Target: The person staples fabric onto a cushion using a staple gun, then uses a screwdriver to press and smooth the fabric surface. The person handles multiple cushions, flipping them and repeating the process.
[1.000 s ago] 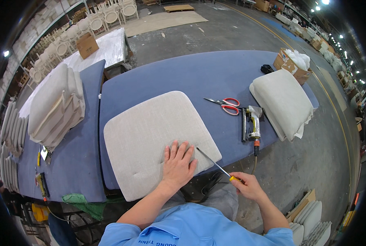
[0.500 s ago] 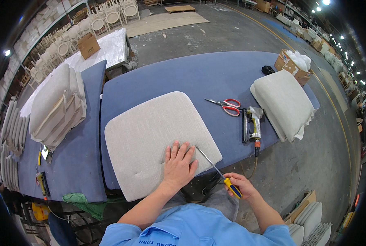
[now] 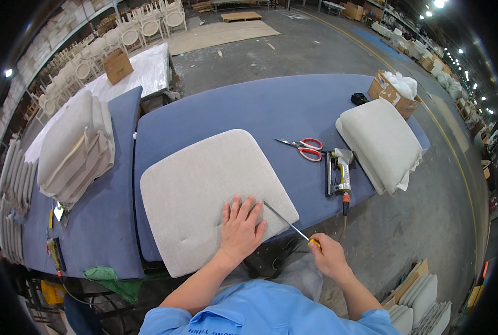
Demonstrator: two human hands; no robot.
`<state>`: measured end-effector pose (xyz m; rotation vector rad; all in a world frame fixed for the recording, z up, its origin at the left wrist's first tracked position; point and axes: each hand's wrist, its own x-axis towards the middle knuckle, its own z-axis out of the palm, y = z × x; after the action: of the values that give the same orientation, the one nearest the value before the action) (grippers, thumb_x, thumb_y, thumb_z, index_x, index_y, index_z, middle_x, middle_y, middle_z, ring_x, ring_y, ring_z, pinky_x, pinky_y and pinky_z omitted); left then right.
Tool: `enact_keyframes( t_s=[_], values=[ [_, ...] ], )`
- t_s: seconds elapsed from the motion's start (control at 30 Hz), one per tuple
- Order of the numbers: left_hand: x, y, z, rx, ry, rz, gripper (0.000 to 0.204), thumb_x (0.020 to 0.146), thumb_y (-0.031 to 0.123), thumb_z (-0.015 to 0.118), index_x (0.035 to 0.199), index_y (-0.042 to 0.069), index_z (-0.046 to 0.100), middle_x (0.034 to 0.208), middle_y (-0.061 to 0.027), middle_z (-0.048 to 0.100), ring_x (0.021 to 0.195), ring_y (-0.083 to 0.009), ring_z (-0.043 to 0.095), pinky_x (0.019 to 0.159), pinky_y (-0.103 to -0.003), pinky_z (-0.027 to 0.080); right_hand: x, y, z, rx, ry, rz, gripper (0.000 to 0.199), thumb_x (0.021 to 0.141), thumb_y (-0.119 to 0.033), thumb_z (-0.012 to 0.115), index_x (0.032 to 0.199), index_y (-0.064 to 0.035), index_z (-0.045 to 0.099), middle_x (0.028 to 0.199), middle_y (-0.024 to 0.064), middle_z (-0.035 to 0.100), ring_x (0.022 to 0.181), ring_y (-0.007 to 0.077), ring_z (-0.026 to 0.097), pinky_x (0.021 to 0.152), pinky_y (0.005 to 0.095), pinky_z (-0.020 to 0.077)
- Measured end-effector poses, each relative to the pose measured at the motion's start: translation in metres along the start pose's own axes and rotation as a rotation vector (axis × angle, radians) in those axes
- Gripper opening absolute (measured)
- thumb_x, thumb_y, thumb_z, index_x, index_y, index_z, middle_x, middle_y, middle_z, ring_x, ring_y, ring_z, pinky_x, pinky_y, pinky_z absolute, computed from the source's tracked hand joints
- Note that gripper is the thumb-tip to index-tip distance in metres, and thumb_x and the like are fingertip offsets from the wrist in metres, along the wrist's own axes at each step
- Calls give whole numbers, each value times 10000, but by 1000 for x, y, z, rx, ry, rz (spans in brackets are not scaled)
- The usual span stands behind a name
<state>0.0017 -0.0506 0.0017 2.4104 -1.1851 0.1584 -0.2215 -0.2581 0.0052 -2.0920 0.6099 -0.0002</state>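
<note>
A beige seat cushion (image 3: pixel 210 192) is laid flat on the blue padded table (image 3: pixel 271 109), close to its near edge; the left hand (image 3: pixel 241 226) is pressed palm-down on the cushion's near right part, fingers spread wide and pointed away from the body, the forearm reaching up from the lower edge; the right hand (image 3: pixel 328 255) is closed in a fist around the yellow handle of a thin metal rod tool (image 3: pixel 285 221), held just off the table's near edge, wrist bent inward; the rod is slanted up and leftward, its tip touching the cushion beside the left fingertips. Red-handled scissors (image 3: pixel 305 148) and a pneumatic stapler (image 3: pixel 340 174) are seen further right on the table; a second cushion (image 3: pixel 380 142) is set beyond them, near a cardboard box (image 3: pixel 393 92).
</note>
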Motion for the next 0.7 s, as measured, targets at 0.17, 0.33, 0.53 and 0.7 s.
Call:
enact_keyframes(
  t_s=[0.17,0.33,0.53,0.7],
  values=[
    [5,5,-1,32,-11,14,536,1020,375,654,1507,151,652,1578,-136,526,1522,-440,424,1279,-656,256,12,14,2,762,-366,458,328,1136,-358,603,1201,-42,664,846,58,672,621,162,637,578,327,529],
    [8,8,1,104,0,37,525,1008,364,655,1505,197,661,1517,-135,524,1470,-437,426,1242,-681,270,20,37,8,1126,-616,509,363,1158,-410,544,1219,-64,638,857,81,648,610,152,596,548,309,500],
    [7,10,6,121,34,64,529,985,345,669,1498,214,672,1495,-130,527,1456,-414,410,1226,-672,273,23,71,33,1580,-943,555,411,1181,-473,442,1260,-99,593,858,69,591,602,139,543,516,315,477],
    [13,10,3,96,52,58,520,980,315,673,1492,221,683,1476,-124,540,1461,-408,405,1216,-683,273,25,74,79,1955,-1138,402,441,1193,-472,395,1283,-89,595,848,76,573,590,150,525,516,323,477]
  ],
)
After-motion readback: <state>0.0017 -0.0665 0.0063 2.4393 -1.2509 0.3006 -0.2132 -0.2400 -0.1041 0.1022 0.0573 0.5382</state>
